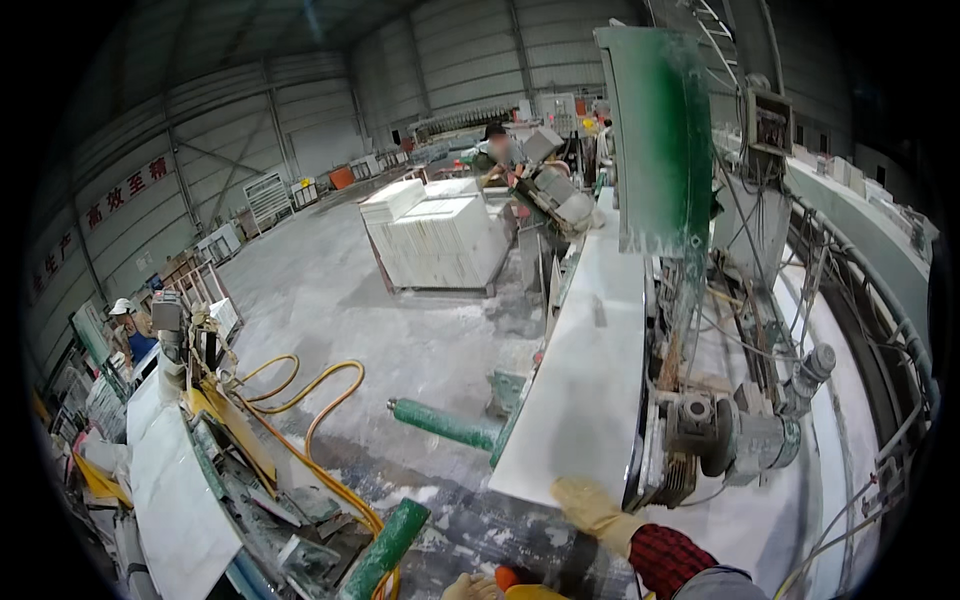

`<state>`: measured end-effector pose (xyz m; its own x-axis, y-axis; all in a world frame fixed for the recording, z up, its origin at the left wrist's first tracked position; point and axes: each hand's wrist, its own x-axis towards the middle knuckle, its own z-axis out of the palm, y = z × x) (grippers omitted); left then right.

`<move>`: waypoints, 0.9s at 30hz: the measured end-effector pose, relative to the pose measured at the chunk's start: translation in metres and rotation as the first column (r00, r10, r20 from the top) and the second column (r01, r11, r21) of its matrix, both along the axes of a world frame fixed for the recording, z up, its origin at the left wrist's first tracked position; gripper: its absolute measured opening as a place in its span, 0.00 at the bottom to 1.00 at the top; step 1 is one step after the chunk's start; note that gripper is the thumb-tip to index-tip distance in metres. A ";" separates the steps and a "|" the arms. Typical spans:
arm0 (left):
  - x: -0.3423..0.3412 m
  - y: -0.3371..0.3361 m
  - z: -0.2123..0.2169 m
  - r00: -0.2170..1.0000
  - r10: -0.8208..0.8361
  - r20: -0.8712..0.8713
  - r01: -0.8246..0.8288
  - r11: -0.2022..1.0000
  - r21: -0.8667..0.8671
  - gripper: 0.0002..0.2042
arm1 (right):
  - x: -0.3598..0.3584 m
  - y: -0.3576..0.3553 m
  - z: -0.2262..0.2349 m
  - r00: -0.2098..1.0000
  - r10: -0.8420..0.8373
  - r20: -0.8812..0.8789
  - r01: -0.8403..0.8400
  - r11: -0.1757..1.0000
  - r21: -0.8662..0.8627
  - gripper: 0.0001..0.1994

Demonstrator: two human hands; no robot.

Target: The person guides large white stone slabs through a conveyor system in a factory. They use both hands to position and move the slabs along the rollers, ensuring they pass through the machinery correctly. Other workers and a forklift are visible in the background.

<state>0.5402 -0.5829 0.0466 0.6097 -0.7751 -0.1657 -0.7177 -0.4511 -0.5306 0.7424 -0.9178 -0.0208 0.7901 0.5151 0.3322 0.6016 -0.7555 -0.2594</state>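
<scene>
A long white stone slab (577, 410) lies on the machine bed in front of me and stretches away under a green guard (655, 140). At its near end, my right hand (592, 508), in a cream work glove, rests against the edge with fingers extended and laid along it. I see no grip around the slab. My left hand (470, 588) shows only in part at the bottom edge, gloved too, and its fingers are mostly cut off. Beside it are a small orange thing (507, 577) and a yellow piece (533, 592) that I cannot make out.
A motor with gearbox (735, 435) stands right of the slab. Green rollers (445, 423) jut out at left, near yellow hoses (335, 480) on the floor. A stack of white slabs (445, 240) stands further off. Co-workers (498, 150) are at the back and far left.
</scene>
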 end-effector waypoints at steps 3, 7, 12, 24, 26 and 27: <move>-0.035 -0.025 0.050 0.871 0.226 -0.436 -0.350 0.909 -0.228 0.22 | -0.022 -0.033 0.007 0.998 -0.019 0.063 0.020 1.000 -0.017 0.14; -0.102 0.012 -0.022 0.653 0.140 -0.744 -0.757 0.089 -0.648 0.29 | -0.032 -0.071 -0.008 0.996 -0.071 0.058 0.072 0.997 -0.030 0.18; -0.104 0.023 -0.102 0.124 -0.745 -0.655 -0.458 -0.629 0.629 0.28 | -0.062 -0.131 -0.078 0.950 -0.278 0.141 0.249 0.949 0.192 0.18; -0.314 0.151 -0.118 0.473 -0.605 -0.641 -0.225 -0.786 0.575 0.26 | -0.217 0.041 -0.155 0.619 -0.168 -0.767 0.231 0.973 -0.027 0.18; -0.366 0.180 -0.122 0.539 -0.518 -0.664 -0.127 -0.829 0.544 0.25 | -0.211 0.117 -0.169 0.643 -0.036 -0.765 0.116 0.992 0.050 0.18; -0.391 0.192 -0.134 0.570 -0.456 -0.683 -0.074 -0.857 0.511 0.25 | -0.205 0.157 -0.167 0.692 -0.006 -0.722 0.080 0.994 0.068 0.21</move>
<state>0.1494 -0.3905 -0.0875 0.5406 0.4255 -0.7257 0.0585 0.8416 0.5370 0.5372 -0.7606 -0.1882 0.8260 0.4727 -0.3069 0.1697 -0.7279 -0.6644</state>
